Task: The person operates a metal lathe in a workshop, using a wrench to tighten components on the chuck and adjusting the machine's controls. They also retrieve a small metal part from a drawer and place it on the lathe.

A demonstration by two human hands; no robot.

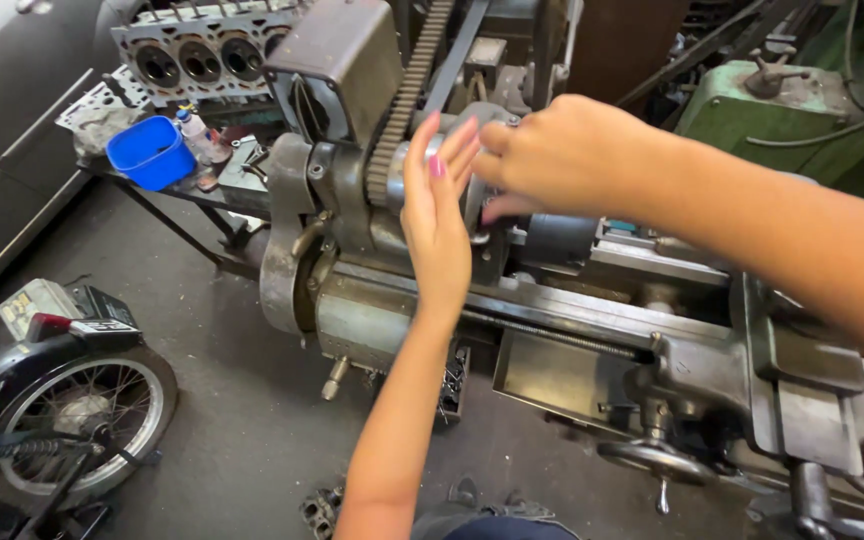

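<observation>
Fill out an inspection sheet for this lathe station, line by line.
Surface: grey concrete floor, stained; lathe bed greasy.
Job's things: metal lathe headstock with toothed belt; round chuck mostly hidden by the hands.
Clutter: blue plastic tub, bottle and cylinder head on a side stand.
Grips: left hand flat against the chuck, fingers up; right hand curled over its top.
Cables: hose draped across green machine.
Surroundings: motorcycle wheel lower left; grey car body upper left.
</observation>
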